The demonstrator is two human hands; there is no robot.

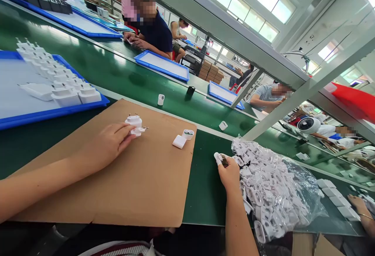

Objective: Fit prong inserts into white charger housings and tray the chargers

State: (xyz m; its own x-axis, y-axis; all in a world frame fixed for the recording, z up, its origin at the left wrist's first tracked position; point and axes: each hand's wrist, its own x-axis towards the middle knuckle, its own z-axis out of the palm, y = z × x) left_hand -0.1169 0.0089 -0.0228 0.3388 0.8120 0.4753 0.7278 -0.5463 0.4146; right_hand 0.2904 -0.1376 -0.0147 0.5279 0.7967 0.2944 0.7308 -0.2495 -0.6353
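Observation:
My left hand is over the cardboard sheet, its fingers and thumb closed around a white plug charger with metal pins. A second white plug charger stands against it, pins up. My right hand is at the left edge of a clear plastic bag full of white plastic housings. Between its thumb and finger is a small white plastic piece, partly hidden. Two white housings, one lying flat and one with its open end showing, rest near the cardboard's right edge.
A blue-rimmed tray of white plug chargers sits at left. Beyond the cardboard runs a green conveyor belt carrying a few small parts. A slanting metal post rises behind the bag. White blocks and another person's hand are at far right.

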